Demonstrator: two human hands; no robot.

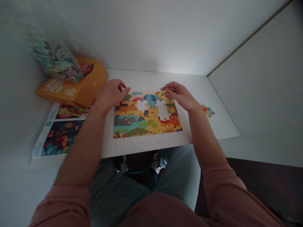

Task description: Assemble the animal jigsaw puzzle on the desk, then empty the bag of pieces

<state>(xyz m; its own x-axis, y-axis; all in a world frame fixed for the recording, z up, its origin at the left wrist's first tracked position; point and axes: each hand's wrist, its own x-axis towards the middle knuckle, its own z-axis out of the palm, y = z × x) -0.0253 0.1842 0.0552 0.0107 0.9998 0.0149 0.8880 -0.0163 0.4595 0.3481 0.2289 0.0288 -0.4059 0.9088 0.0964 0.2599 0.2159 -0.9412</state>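
A jigsaw puzzle (132, 126) with cartoon savanna animals lies on the white table, mostly assembled. Two white gaps show in it, one left of the blue elephant and a taller one to its right. My right hand (180, 94) is at the puzzle's top right, thumb and fingers pinched on a yellowish puzzle piece (162, 93), partly hidden by the fingers. My left hand (112, 94) rests by the top left corner, thumb and bent forefinger apart, with nothing seen between them. A few loose puzzle pieces (208, 111) lie right of my right forearm.
At the left stands an orange puzzle box (94, 80), with a clear bag of pieces (59, 61) on it. Printed picture sheets (63, 137) lie below the box, partly behind my left forearm. White walls (161, 37) border the table (146, 143) at the back and sides.
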